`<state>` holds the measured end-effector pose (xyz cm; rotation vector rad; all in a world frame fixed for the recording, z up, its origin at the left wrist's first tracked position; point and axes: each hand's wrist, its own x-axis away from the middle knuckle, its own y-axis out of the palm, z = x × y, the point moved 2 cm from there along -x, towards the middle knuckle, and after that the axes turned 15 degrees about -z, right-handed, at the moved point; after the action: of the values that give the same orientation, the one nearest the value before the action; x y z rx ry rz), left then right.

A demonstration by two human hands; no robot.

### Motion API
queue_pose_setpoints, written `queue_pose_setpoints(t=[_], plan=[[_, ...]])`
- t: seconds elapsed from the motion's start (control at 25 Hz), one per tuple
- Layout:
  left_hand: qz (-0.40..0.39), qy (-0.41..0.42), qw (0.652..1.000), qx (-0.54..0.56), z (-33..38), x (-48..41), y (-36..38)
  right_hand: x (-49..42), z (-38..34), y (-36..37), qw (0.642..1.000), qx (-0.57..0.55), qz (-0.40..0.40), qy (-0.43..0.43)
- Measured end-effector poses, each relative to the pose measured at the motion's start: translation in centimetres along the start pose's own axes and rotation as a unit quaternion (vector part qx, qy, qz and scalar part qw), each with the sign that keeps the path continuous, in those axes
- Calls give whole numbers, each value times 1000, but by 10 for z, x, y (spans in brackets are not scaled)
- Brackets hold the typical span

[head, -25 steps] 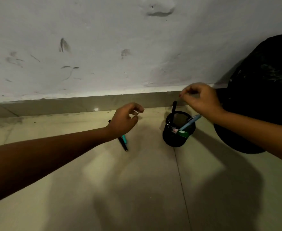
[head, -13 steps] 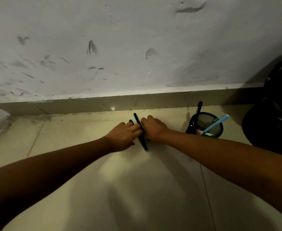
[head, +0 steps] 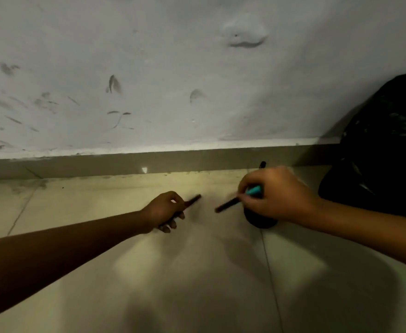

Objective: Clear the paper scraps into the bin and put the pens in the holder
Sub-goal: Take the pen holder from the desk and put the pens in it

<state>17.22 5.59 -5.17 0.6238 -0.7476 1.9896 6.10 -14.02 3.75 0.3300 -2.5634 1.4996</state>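
Your left hand [head: 166, 210] gripped a dark pen [head: 193, 200]. Your right hand [head: 272, 193] held two pens [head: 228, 204] over the holder [head: 260, 222]. No scraps showed.

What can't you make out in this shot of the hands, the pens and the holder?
Head view only:
- Holder: mostly hidden behind the right hand; its contents can't be seen.
- Dark pen in the right hand: motion-blurred, and the teal pen is mostly covered by fingers.
- Dark pen in the left hand: blurred, the rest hidden in the fist.
- Black bag: cut off by the right edge, too dark to see inside.
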Motion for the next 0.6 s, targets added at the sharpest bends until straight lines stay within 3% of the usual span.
queue_pose_setpoints(t=[0.08,0.16,0.28,0.44,0.52,0.6], plan=[[-50,49,997,10,41,10,6,25,18,-37,991,-47,121,29],[-43,159,986,-28,85,16,15,37,35,-58,977,-75,194,47],[-1,256,964,-78,136,20,30,37,55,-57,980,-41,179,71],[19,302,929,-214,171,7,56,27,78,-34,992,-1,56,112],[38,333,915,-224,172,-1,67,26,87,-33,991,10,83,107],[59,352,922,-148,169,-6,63,26,97,-34,986,-9,144,82]])
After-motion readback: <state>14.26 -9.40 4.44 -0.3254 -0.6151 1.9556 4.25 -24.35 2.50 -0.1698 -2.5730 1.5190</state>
